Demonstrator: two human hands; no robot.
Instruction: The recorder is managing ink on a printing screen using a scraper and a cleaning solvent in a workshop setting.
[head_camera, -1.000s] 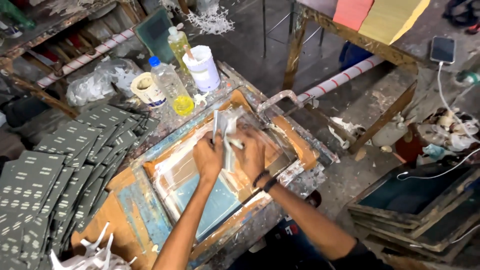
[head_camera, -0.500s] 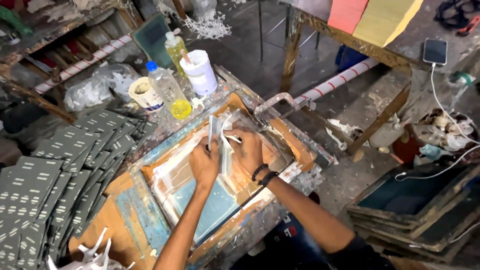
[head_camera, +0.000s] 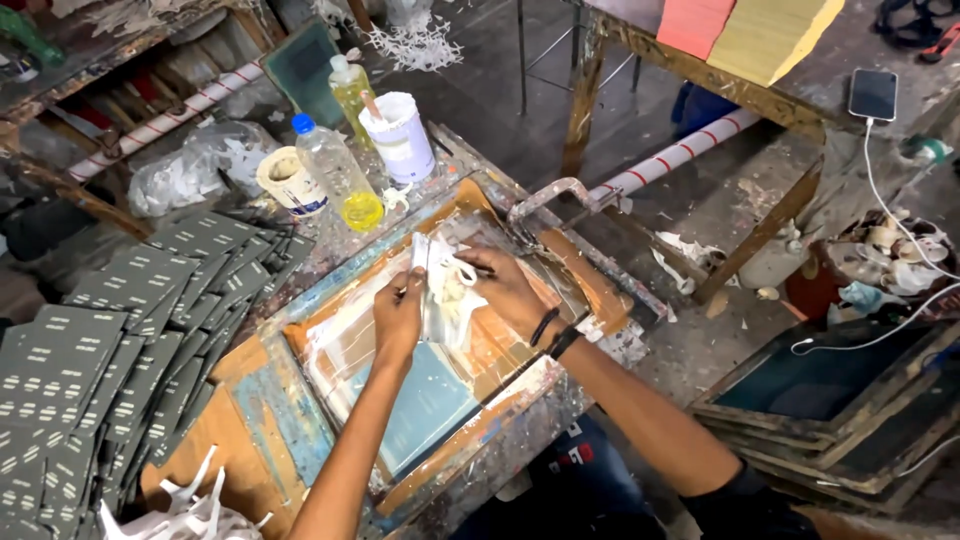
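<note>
Left hand: the left hand (head_camera: 398, 318) is closed in a pinch on the left edge of the white squeegee (head_camera: 440, 290), fingers curled down onto it.
Right hand: the right hand (head_camera: 497, 290) is wrapped over the squeegee's right end; two dark bands are worn at the wrist.
Squeegee: a flat, ink-smeared white blade is held upright between both hands, touching the mesh near the far end of the printing screen (head_camera: 430, 400).
Screen: a wooden frame, caked with orange and pale ink, is stretched with blue-green mesh and pinned at the far rail by a metal clamp (head_camera: 545, 200).
Risk, smear: uneven pressure from the two hands is judged likely to leave streaks or thin patches.
Risk, slip: the ink-wet blade may be lost from the pinching fingers.
Risk, spill: the clear bottle (head_camera: 335, 170) with yellow liquid and the white tub (head_camera: 400, 135) stand just beside the frame and could be knocked over.
Printed cards: dark, flat cards (head_camera: 110, 340) are overlapped in rows to the left; wet faces could be marred by splashes.
Surface: the bench (head_camera: 215, 440) is rough and paint-crusted.
</note>
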